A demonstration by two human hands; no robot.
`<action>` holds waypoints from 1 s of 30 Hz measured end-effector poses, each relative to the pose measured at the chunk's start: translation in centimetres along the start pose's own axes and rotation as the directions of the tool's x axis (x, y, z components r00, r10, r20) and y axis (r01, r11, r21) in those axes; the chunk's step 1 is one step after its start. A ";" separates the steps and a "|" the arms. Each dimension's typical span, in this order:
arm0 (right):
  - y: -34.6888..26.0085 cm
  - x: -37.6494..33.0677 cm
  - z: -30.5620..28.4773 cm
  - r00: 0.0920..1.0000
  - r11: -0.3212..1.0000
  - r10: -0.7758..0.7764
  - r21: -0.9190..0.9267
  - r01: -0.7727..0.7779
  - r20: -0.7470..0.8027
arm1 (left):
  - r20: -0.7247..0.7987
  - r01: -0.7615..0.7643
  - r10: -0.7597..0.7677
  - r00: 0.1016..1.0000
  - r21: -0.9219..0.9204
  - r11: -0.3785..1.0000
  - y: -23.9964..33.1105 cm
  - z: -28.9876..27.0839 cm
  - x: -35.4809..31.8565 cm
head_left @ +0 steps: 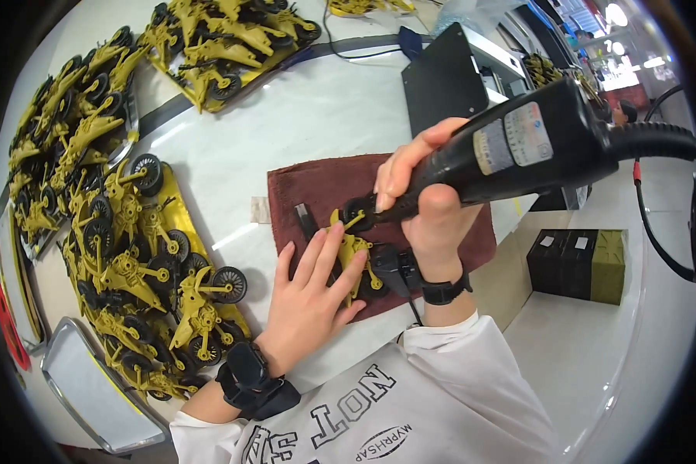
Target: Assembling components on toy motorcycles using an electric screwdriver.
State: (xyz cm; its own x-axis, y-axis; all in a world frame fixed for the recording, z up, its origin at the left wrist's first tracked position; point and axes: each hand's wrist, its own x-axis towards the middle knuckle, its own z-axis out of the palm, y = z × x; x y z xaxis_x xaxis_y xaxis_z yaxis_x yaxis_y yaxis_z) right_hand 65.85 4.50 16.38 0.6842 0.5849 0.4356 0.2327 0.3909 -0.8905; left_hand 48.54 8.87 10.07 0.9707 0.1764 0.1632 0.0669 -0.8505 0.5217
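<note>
A yellow toy motorcycle (353, 251) with black wheels lies on a brown cloth (309, 185). My left hand (309, 286) rests on it, palm down, fingers stretched and spread across its body. In my right hand (437, 232) is a black corded electric screwdriver (472, 166), slanting down to the left. Its tip end is over the motorcycle's upper wheel; whether it touches is hidden by my fingers. A dark bar-shaped piece (305, 220) lies on the cloth, partly under my left fingers. Both wrists wear black strapped devices.
Many similar yellow motorcycles (131, 271) are heaped on trays at the left, with another full tray (232, 54) at the back. A black panel (441, 77) stands behind the cloth. At right are a black and olive box (576, 264) and the screwdriver's thick cable (653, 141).
</note>
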 end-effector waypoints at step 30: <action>-10.1 -5.4 -3.0 0.938 0.928 -0.331 0.217 0.304 0.100 | -0.105 0.012 -0.031 0.994 -0.177 0.984 -0.5 -0.5 -0.1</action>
State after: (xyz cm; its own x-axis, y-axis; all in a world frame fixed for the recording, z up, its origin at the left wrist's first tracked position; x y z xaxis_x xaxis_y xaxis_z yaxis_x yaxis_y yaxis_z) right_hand 61.87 -4.72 22.65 0.4961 0.4903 0.7166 0.2743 0.6946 -0.6651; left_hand 48.32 9.55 10.23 0.9386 0.2536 0.2339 0.0365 -0.7472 0.6636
